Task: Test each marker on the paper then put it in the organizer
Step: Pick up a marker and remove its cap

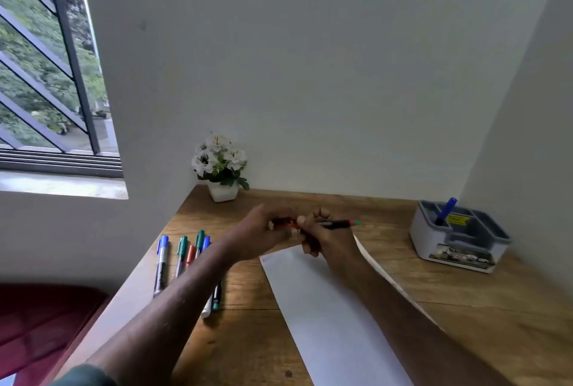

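Note:
Both hands meet above the far end of the white paper (328,308). My right hand (325,236) grips a dark-barrelled marker (338,223) whose red and green end points right. My left hand (263,230) is closed on the marker's red cap end (283,224). Several markers (183,257) with blue, green and red caps lie in a row on the wooden desk at the left, partly hidden by my left forearm. A grey organizer (459,249) stands at the right with one blue marker (446,210) upright in a back compartment.
A small white pot of white flowers (221,168) stands in the desk's back left corner. White walls close in behind and on the right. A barred window (46,75) is at the left, and a red cushion (40,323) lies below the desk's left edge.

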The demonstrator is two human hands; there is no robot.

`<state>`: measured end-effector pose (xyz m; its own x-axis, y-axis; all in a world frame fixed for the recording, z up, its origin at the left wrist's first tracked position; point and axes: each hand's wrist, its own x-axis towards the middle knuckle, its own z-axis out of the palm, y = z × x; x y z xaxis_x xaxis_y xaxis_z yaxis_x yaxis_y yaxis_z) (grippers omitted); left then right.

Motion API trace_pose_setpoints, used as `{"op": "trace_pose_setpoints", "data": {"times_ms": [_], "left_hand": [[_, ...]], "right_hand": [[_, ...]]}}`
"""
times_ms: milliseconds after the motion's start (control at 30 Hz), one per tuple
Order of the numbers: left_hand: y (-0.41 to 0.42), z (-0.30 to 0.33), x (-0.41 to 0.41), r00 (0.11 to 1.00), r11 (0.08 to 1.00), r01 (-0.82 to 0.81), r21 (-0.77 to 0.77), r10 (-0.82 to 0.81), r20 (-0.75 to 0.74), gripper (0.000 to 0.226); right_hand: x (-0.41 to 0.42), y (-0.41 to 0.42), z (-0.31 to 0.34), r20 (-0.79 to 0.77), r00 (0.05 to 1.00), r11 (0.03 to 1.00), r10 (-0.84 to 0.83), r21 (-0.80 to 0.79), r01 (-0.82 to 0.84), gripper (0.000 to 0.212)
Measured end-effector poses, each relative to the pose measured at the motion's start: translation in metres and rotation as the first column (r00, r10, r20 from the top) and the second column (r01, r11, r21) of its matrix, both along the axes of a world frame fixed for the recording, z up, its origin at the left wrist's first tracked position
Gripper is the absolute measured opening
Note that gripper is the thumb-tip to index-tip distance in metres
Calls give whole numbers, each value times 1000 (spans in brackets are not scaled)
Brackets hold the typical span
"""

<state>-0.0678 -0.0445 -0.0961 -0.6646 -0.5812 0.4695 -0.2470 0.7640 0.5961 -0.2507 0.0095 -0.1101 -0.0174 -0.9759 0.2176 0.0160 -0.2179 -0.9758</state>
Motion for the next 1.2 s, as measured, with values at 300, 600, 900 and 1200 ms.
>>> {"op": "trace_pose_setpoints", "data": {"times_ms": [300, 600, 900, 1200], "left_hand": [[-23, -8, 7, 980, 973, 74, 220, -31, -196, 19], [-15, 2, 19, 965, 893, 259, 369, -228, -127, 26], [-15, 0, 22, 988, 959, 69, 274, -27, -155, 25], [-25, -2, 46, 970, 889, 147, 434, -42, -240, 30]], "right_hand": [[6, -10, -7, 120, 992, 998, -51, -16, 53, 15], [0, -5, -8, 125, 986, 994, 112, -5, -113, 29], [9, 0, -5, 16, 995, 994, -96, -59, 97, 18], [-5, -1, 5, 332, 932, 990, 142, -62, -129, 37]]}}
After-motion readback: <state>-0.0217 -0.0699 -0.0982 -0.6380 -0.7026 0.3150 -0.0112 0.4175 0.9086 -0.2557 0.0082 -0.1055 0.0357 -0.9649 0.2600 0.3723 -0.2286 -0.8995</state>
